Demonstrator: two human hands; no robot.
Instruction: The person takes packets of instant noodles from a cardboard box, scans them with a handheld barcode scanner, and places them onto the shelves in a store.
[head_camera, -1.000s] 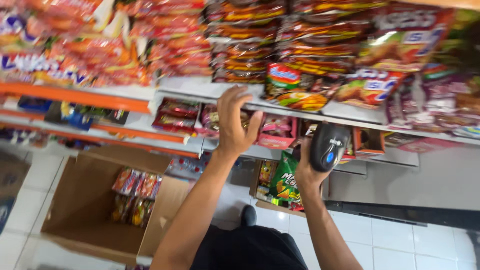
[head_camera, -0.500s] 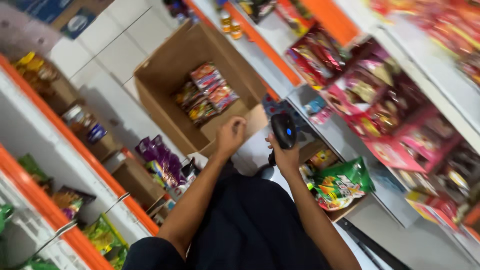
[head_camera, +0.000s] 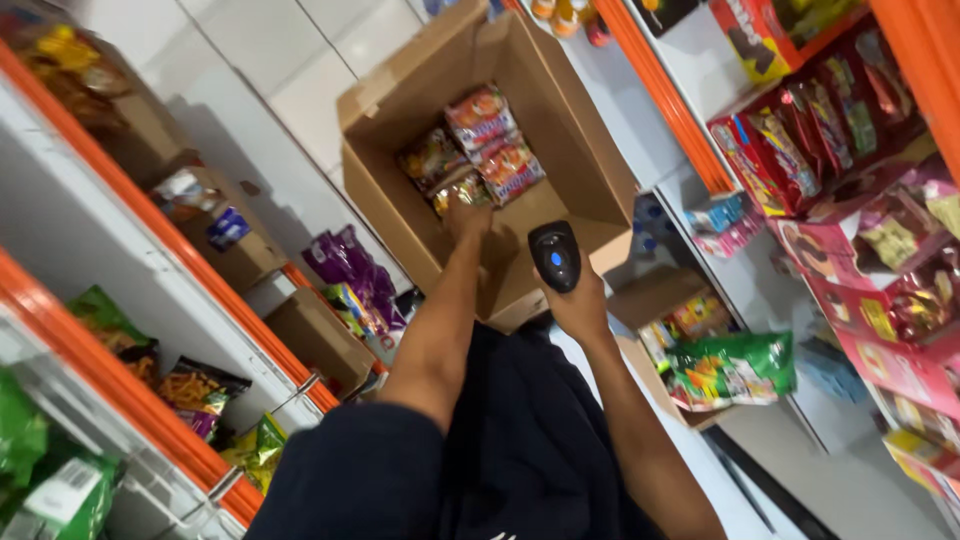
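Picking stage: left hand (head_camera: 466, 215) reaches into the cardboard box (head_camera: 395, 110), fingers closing on a snack packet (head_camera: 462, 188); right hand (head_camera: 578, 300) grips a black barcode scanner (head_camera: 555, 255). Lifting the packet clear looks due.

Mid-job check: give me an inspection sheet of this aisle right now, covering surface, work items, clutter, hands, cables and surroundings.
Surface: white tiled floor.
Work items: open cardboard box on the floor, snack packets lying in its bottom; black handheld scanner.
Clutter: smaller cardboard box by the left shelving; green snack bag in a low carton on the right.
Hands: left hand reaches into the open box, on the packets; right hand grips the scanner.
Cables: nothing seen.
Surroundings: orange-edged shelves on the left, stocked shelves with red packs on the right.
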